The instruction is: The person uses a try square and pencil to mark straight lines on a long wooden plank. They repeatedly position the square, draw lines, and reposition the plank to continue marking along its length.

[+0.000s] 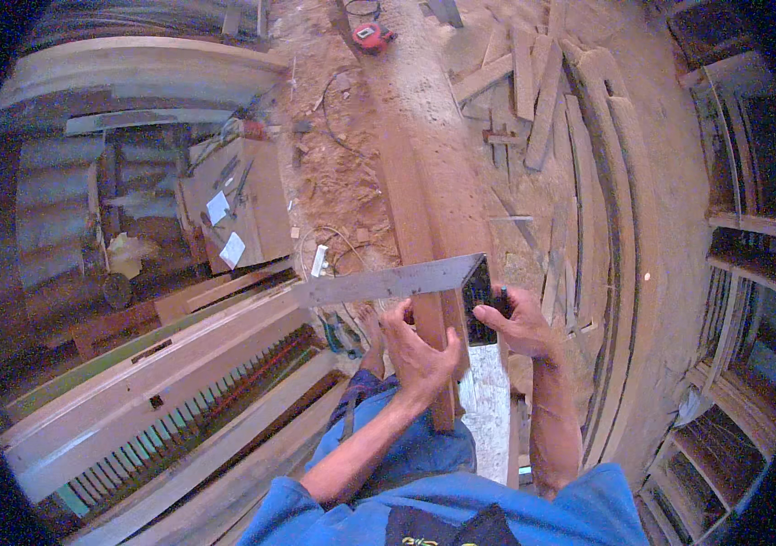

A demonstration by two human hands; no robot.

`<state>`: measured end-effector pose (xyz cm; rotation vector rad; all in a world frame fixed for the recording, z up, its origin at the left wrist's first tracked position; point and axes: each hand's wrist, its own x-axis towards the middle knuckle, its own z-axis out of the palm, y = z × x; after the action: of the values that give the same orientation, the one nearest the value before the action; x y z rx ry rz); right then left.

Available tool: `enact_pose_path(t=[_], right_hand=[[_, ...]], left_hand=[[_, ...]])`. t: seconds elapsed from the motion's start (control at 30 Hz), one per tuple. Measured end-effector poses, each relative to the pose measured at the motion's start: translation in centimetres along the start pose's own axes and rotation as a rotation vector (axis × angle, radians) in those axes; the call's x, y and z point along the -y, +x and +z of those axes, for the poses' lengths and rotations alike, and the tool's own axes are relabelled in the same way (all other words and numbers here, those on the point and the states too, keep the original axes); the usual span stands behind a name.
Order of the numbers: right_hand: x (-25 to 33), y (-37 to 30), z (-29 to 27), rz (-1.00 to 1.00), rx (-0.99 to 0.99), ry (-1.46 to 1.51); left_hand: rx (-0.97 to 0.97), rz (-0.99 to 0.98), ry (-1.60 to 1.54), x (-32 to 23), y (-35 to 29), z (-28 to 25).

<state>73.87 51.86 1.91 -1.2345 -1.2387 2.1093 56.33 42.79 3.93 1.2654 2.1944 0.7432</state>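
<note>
A long reddish-brown wooden beam point(424, 200) runs away from me down the middle of the view. Across its near part lies a try square: its metal blade point(360, 282) sticks out to the left, and its dark stock point(478, 305) sits along the beam's right side. My left hand point(420, 353) grips the beam just below the blade, thumb on the right and fingers at the left. At the stock, my right hand point(526, 326) is closed around it with the thumb pressed on its face. A small dark teal-tipped thing point(502, 296) shows by the right fingers, too small to name.
A red tape measure point(371, 37) rests at the beam's far end. Long planks point(624, 227) and offcuts lie at right on sawdust. Left stand a board with papers point(232, 249) and a timber frame with a row of thin bars point(178, 432). A white power strip point(319, 261) lies near the blade.
</note>
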Motion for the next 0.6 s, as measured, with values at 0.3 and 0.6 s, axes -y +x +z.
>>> enact_pose_path(t=[0.3, 0.6], right_hand=[[-0.4, 3.1, 2.5, -0.011, 0.052, -0.142], [-2.1, 4.4, 3.0, -0.014, 0.073, 0.065]], left_hand=[[0.059, 0.306, 0.151, -0.5, 1.8, -0.2], [0.065, 0.282, 0.21, -0.5, 2.9, 0.7]])
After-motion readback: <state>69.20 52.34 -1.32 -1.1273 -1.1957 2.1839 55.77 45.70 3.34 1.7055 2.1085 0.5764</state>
